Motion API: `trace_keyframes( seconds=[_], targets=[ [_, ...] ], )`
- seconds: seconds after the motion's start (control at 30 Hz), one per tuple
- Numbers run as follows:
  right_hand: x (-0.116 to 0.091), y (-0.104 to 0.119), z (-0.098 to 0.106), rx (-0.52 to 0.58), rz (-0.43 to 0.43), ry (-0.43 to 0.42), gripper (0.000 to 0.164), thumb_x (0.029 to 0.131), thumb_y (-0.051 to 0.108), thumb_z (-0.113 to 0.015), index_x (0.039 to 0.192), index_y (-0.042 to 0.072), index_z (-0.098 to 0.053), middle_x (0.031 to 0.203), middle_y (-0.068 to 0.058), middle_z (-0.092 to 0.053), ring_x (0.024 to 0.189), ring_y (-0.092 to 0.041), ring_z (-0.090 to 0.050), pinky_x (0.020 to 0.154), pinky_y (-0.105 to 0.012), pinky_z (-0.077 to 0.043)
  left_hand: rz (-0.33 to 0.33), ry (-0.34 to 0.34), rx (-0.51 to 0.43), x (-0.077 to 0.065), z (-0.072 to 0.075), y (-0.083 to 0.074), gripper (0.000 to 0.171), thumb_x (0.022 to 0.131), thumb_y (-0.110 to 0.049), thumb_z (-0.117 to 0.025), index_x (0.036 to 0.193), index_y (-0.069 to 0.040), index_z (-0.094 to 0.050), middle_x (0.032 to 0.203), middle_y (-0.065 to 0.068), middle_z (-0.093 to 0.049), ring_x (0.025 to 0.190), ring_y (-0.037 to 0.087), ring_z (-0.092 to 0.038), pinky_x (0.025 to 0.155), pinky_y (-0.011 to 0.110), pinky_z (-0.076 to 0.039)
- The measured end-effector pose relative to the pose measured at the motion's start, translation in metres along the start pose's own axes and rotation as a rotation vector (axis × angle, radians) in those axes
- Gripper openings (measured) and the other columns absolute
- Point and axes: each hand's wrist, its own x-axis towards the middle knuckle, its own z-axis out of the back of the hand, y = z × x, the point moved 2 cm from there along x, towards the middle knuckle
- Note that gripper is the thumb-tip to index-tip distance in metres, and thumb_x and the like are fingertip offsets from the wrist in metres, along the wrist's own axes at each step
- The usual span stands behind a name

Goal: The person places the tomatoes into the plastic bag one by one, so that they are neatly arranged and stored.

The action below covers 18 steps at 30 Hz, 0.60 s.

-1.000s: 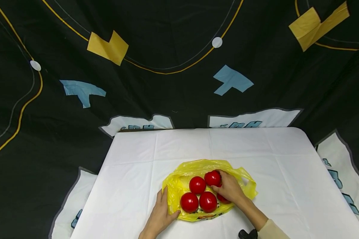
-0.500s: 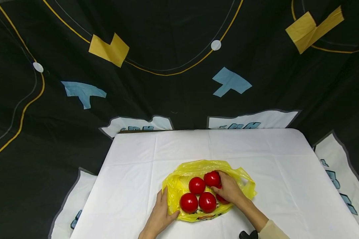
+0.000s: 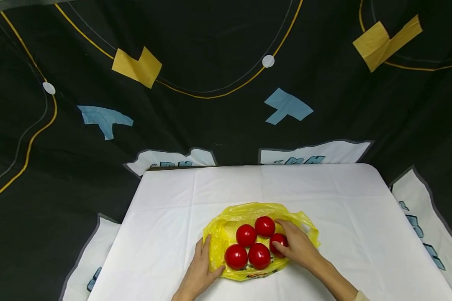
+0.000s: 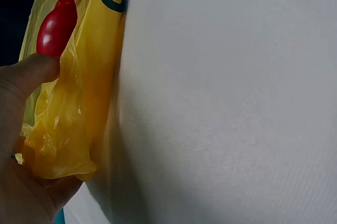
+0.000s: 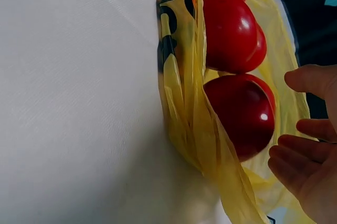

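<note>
Several glossy red tomatoes (image 3: 259, 256) lie together on a spread yellow plastic bag (image 3: 231, 215), with no stems visible. My left hand (image 3: 199, 267) grips the bag's left side. In the left wrist view its thumb (image 4: 39, 72) lies over the yellow plastic and its fingers are below. My right hand (image 3: 299, 246) is over the bag's right side, beside the rightmost tomato (image 3: 277, 242). The right wrist view shows its fingers spread and loosely bent, apart from the near tomato (image 5: 242, 116), with nothing held. Part of the bag's underside is hidden.
A white cloth (image 3: 165, 217) covers the table beneath the bag. Behind it hangs a black curtain (image 3: 203, 121) with yellow, blue and white patches. Dark lettering (image 5: 168, 18) runs along the bag's near side.
My right hand has let go of the back right tomato and drawn away from it, slightly down and to the right. The left hand keeps its place on the bag. The head view has shifted slightly.
</note>
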Motion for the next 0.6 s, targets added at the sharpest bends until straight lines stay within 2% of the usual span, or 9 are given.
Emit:
trace_keyframes(
  seconds=[0.33,0.6],
  targets=[
    [-0.001,0.002,0.008,-0.002,-0.029,0.025,0.06,0.078,0.024,-0.078,0.13,0.006,-0.053,0.124,-0.008,-0.058,0.112,-0.028,-0.056,0.092,-0.047,-0.049,-0.02,-0.028,0.044,0.003,0.004,0.003,0.101,0.075,-0.038,-0.078,0.148,0.0,-0.021,0.147,0.028,-0.02,0.129,0.041,-0.037,0.101,0.047,-0.041],
    [-0.011,0.001,0.017,-0.065,0.024,-0.002,0.059,0.079,0.026,-0.077,0.13,0.01,-0.054,0.124,-0.004,-0.058,0.114,-0.024,-0.055,0.091,-0.045,-0.05,-0.063,-0.065,0.111,0.002,0.011,0.002,0.099,0.072,-0.041,-0.08,0.146,0.002,-0.029,0.146,0.03,-0.019,0.128,0.044,-0.035,0.101,0.054,-0.039]
  ],
)
